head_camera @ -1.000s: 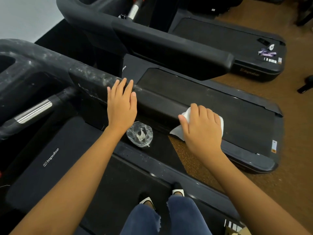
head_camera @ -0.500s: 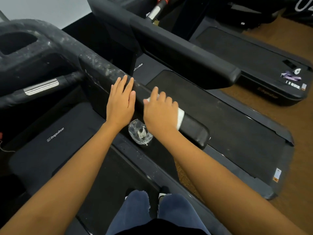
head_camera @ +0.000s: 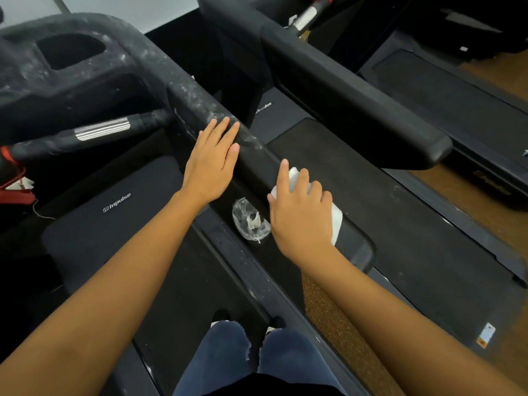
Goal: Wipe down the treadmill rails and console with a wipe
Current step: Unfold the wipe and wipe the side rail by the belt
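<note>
The black right rail of my treadmill runs from the dusty console at upper left down to its rounded end at centre right. My left hand lies flat on the rail's inner side with fingers together, holding nothing. My right hand presses a white wipe onto the rail near its end; the wipe shows beyond my fingers and under my palm's far edge. White smears cover the rail above my left hand.
A crumpled clear plastic wrapper lies below the rail between my hands. A silver-banded handlebar and a red safety cord sit at left. Two more treadmills stand to the right on brown floor. My legs stand on the belt.
My right hand first slid the wipe up the rail toward my left hand, then drew it back down toward the rail's end. My left hand stayed put.
</note>
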Demonstrator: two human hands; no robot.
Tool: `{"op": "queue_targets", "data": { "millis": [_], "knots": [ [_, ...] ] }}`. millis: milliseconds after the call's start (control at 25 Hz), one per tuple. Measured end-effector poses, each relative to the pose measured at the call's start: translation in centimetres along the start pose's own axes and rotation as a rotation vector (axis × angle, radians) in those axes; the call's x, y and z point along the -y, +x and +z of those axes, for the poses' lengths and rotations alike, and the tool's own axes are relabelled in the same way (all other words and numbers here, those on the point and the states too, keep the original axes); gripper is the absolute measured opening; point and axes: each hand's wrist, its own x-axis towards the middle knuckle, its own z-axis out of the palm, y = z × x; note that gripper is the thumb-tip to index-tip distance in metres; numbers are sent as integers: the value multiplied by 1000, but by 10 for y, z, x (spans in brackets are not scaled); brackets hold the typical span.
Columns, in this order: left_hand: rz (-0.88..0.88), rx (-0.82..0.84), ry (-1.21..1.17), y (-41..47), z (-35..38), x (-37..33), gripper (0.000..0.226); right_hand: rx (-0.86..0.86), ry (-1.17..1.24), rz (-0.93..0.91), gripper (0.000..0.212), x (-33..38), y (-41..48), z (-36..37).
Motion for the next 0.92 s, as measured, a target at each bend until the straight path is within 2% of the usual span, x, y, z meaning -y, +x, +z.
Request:
{"op": "queue_targets", "data": {
  "millis": [200, 480, 720, 920],
  "knots": [
    [-5, 7, 15, 7, -3, 13, 47, 59, -6, 5, 67, 22, 31, -3],
    [15, -8, 64, 19, -8, 24, 46, 71, 31, -59, 71, 57, 80, -4],
    [-40, 9, 77, 29, -22, 54, 46, 65, 119, -121, 72, 96, 136, 1],
    [6, 54, 90, 33, -28, 63, 47, 103, 224, -99, 76, 86, 126, -4]
  ]
}}
